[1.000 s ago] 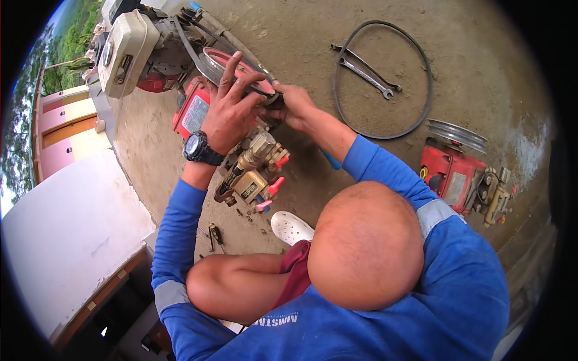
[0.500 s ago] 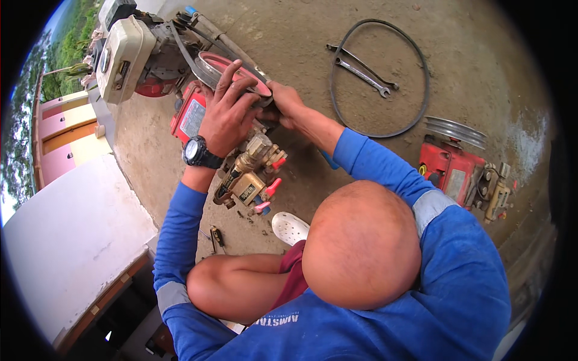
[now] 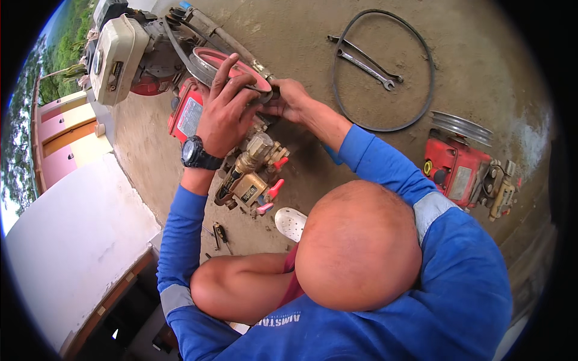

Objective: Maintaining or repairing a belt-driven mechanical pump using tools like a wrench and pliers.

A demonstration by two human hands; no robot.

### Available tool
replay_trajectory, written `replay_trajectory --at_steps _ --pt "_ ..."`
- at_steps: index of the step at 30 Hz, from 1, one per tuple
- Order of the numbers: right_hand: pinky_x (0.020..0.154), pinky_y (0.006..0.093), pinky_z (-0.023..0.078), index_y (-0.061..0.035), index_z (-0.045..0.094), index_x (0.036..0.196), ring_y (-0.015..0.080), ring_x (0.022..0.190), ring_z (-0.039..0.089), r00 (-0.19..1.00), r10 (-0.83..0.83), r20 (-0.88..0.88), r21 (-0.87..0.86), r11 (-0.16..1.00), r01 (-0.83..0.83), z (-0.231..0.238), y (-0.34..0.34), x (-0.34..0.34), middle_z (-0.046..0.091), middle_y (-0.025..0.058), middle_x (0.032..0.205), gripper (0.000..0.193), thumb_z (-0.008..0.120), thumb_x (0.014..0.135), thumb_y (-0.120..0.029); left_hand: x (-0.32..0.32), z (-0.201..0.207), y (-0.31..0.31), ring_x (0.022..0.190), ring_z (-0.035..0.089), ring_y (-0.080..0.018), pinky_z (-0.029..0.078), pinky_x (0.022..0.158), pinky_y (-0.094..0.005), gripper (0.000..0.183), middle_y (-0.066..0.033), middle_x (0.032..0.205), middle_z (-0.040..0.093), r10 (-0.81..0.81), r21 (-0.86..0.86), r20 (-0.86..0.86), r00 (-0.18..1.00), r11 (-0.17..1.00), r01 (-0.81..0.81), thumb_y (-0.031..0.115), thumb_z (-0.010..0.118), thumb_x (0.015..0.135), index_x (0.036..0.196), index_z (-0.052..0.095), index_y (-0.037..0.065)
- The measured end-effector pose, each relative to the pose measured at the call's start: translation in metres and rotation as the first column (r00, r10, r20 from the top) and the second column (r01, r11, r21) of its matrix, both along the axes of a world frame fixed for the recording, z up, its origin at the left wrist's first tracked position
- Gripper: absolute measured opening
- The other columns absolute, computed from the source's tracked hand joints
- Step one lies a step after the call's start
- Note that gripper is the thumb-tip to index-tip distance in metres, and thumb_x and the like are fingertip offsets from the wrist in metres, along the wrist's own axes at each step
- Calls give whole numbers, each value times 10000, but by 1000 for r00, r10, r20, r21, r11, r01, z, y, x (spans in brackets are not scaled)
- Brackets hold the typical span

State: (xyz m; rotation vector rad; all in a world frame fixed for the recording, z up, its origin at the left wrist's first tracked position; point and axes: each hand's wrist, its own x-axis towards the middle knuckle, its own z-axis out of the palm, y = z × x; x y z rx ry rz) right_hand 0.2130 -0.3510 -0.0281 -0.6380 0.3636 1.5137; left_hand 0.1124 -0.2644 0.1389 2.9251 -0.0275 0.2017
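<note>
My left hand (image 3: pixel 226 117), with a dark watch on its wrist, lies over the near side of a red-faced pulley (image 3: pixel 226 58). Its fingers rest bent across the wheel, and the thumb is at the lower rim. A black belt (image 3: pixel 174 42) runs from the pulley toward an engine with a cream tank (image 3: pixel 120 57). At the pulley's right edge, beside a metal pipe, is my right hand (image 3: pixel 290 102). Its fingers curl inward, and what they hold is hidden. Below my left hand sits a red pump (image 3: pixel 188 114) with a brass valve block (image 3: pixel 250 186) and red-pink levers.
A loose belt (image 3: pixel 432 66) lies looped on the dirty concrete around two wrenches (image 3: pixel 367 69). A second red pump (image 3: pixel 457 168) with a grey pulley (image 3: pixel 462 127) stands at right. A screwdriver (image 3: pixel 221 233) lies near my knee. A white wall (image 3: pixel 78 240) borders the left.
Both hands stay at the pulley. My right hand has shifted slightly, its fingers now more visible below the rim. The whole view has moved a little.
</note>
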Motion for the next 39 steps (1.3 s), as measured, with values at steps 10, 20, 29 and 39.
replay_trajectory --at_steps 10,20,29,39 --pt "821 369 646 -30 548 1329 241 1014 699 995 -60 -86 291 953 82 -13 3 -6 652 133 1190 368 319 1089 -189 5 -2 -3 1469 336 -368 362 1137 -502 180 -37 1256 624 -24 -67 6 1000 997 24 41 779 770 921 687 78" --pt "759 375 670 9 570 1270 247 933 719 994 30 -101 206 979 -9 -30 1 3 669 157 1132 312 379 1065 -131 -11 9 7 1467 348 -356 360 1150 -478 378 -84 1417 548 54 -192 69 996 981 -40 19 737 798 1161 672 104" --pt "805 371 577 -44 604 1327 208 1018 655 620 33 784 63 989 -132 46 36 54 649 81 1203 407 518 1046 -325 -172 -61 54 1297 508 -297 440 1031 -417 611 -180 1422 514 922 -602 -13 386 301 -739 427 530 1039 1456 428 -9" --pt "883 403 494 10 649 1087 256 927 634 533 206 820 -53 956 -288 73 107 21 670 88 950 520 329 1078 -400 -176 -104 64 987 603 -327 466 898 -392 473 -203 1063 651 959 -679 69 274 246 -692 377 452 1074 1080 660 -48"
